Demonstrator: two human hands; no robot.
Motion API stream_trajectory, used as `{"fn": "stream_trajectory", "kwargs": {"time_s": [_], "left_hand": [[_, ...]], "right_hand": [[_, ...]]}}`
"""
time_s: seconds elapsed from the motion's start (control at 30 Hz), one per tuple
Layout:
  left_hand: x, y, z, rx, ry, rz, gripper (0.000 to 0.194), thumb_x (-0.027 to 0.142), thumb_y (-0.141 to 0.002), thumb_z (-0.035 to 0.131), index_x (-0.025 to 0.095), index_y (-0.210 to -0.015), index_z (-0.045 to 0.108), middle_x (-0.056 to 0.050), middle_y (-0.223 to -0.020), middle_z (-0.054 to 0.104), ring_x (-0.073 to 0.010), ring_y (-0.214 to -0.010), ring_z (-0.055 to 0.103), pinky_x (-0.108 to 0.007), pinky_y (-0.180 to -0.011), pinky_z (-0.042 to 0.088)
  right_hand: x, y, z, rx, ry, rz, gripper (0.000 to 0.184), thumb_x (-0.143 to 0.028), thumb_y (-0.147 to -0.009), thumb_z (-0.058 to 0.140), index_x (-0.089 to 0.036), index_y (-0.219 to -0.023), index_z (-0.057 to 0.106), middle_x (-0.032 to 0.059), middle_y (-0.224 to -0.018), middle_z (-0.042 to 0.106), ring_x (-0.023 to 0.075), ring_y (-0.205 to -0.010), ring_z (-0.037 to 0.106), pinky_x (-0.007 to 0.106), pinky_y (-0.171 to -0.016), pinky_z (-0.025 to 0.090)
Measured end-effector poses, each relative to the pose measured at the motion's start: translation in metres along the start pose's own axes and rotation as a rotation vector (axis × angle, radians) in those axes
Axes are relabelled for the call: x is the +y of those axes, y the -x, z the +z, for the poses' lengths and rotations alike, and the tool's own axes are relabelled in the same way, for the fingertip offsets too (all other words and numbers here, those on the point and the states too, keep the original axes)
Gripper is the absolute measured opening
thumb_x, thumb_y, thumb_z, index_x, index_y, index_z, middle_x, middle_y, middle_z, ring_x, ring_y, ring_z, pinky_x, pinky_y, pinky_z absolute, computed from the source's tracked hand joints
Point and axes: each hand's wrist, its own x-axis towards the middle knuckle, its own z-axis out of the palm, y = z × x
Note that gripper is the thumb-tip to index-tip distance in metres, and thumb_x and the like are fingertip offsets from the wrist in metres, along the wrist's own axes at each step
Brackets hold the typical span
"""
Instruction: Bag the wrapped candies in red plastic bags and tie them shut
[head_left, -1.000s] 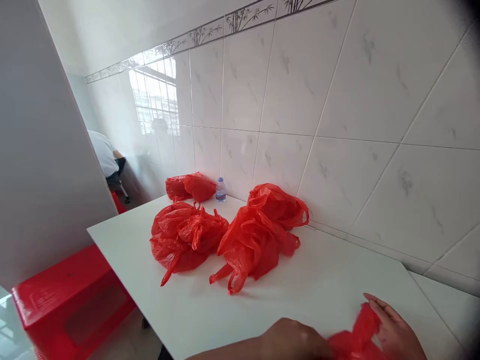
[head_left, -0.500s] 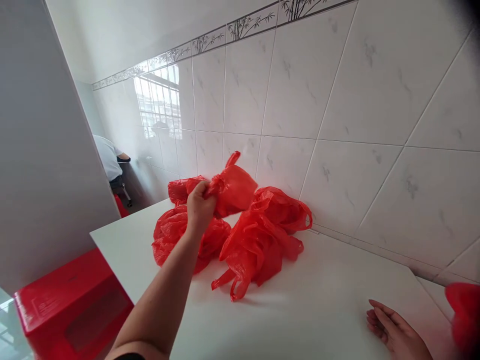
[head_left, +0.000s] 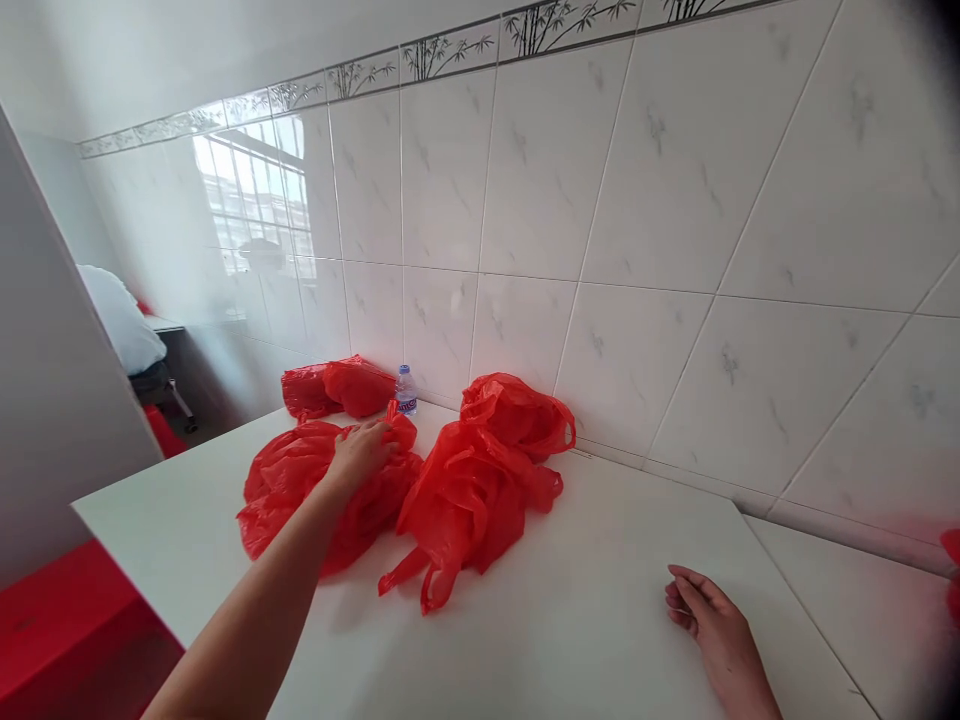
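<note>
My left hand [head_left: 364,447] reaches over a crumpled red plastic bag [head_left: 289,478] on the left of the white table. Its fingers stretch out and touch a smaller knotted red bag [head_left: 405,432] at the top of that heap. To the right of it lies another loose red plastic bag [head_left: 472,500], its handles toward me. Behind that one, a further red bag [head_left: 517,415] is bunched by the wall. My right hand [head_left: 712,625] rests at the table's right side, fingers loosely curled together around nothing that I can see.
A roll of red bags [head_left: 307,390] and a small labelled bottle [head_left: 406,390] stand at the back of the white table [head_left: 585,600], against the tiled wall [head_left: 645,200]. A red stool [head_left: 75,630] is below left. A person in a white top [head_left: 120,315] sits beyond the partition.
My left hand has lowered the knotted red bag from the air onto the heap at left and loosened its fingers. The bottle has come into sight. The view has turned right.
</note>
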Motion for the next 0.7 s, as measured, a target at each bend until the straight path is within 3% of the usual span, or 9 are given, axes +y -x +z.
{"fn": "stream_trajectory", "kwargs": {"time_s": [0.13,0.23,0.3,0.4,0.5,0.6,0.7], "left_hand": [[0.033,0.018,0.012,-0.034,0.043,0.129,0.035,0.036,-0.084,0.053,0.021,-0.116,0.057,-0.01,-0.124,0.057,-0.028,-0.112,0.054,-0.04,-0.094,0.042],[0.054,0.044,0.038,-0.137,0.082,0.185,0.068,0.045,-0.077,0.06,0.025,-0.137,0.038,-0.009,-0.142,0.04,-0.0275,-0.124,0.045,-0.036,-0.098,0.041],[0.062,0.063,0.061,-0.284,0.071,0.157,0.089,0.042,-0.068,0.067,0.026,-0.144,0.025,-0.011,-0.151,0.023,-0.0301,-0.134,0.032,-0.038,-0.102,0.037],[0.068,0.09,0.096,-0.396,0.044,0.14,0.09,0.036,-0.054,0.075,0.025,-0.137,0.042,-0.015,-0.147,0.031,-0.0388,-0.135,0.026,-0.048,-0.101,0.035],[0.072,0.111,0.12,-0.449,0.024,0.175,0.073,0.04,-0.058,0.071,0.029,-0.128,0.054,-0.011,-0.144,0.039,-0.0395,-0.138,0.02,-0.054,-0.106,0.025],[0.074,0.124,0.131,-0.454,-0.013,0.237,0.06,0.043,-0.07,0.061,0.034,-0.128,0.052,-0.006,-0.145,0.038,-0.0351,-0.14,0.016,-0.055,-0.11,0.015],[0.074,0.125,0.135,-0.441,-0.022,0.26,0.06,0.046,-0.071,0.059,0.035,-0.129,0.05,-0.005,-0.145,0.038,-0.0339,-0.14,0.016,-0.053,-0.11,0.015]], "right_hand": [[0.0,0.002,0.002,-0.012,0.049,-0.028,0.05,-0.047,-0.059,0.072,-0.016,-0.096,0.064,0.0033,-0.071,0.064,0.0191,-0.069,0.06,0.031,-0.06,0.053],[0.001,0.008,0.016,0.045,0.269,-0.102,0.043,-0.048,-0.068,0.062,-0.018,-0.099,0.062,0.0037,-0.076,0.063,0.0209,-0.072,0.06,0.035,-0.065,0.052],[0.003,0.016,0.038,0.108,0.473,-0.22,0.041,-0.047,-0.074,0.055,-0.02,-0.104,0.06,0.0066,-0.09,0.064,0.0233,-0.079,0.061,0.039,-0.071,0.051],[0.004,0.027,0.084,0.074,0.591,-0.559,0.048,-0.042,-0.08,0.049,-0.017,-0.121,0.051,0.014,-0.12,0.055,0.0281,-0.106,0.055,0.043,-0.088,0.046],[0.002,0.031,0.13,0.017,0.643,-0.822,0.052,-0.037,-0.085,0.045,-0.018,-0.133,0.041,0.0153,-0.138,0.043,0.0305,-0.129,0.036,0.05,-0.104,0.032],[-0.005,0.03,0.158,-0.007,0.581,-0.788,0.052,-0.031,-0.09,0.034,-0.02,-0.14,0.031,0.0119,-0.146,0.034,0.027,-0.134,0.029,0.047,-0.105,0.03],[-0.012,0.027,0.168,-0.122,0.564,-0.618,0.041,-0.027,-0.088,0.034,-0.025,-0.125,0.05,0.0066,-0.126,0.055,0.0236,-0.115,0.05,0.037,-0.092,0.041]]}}
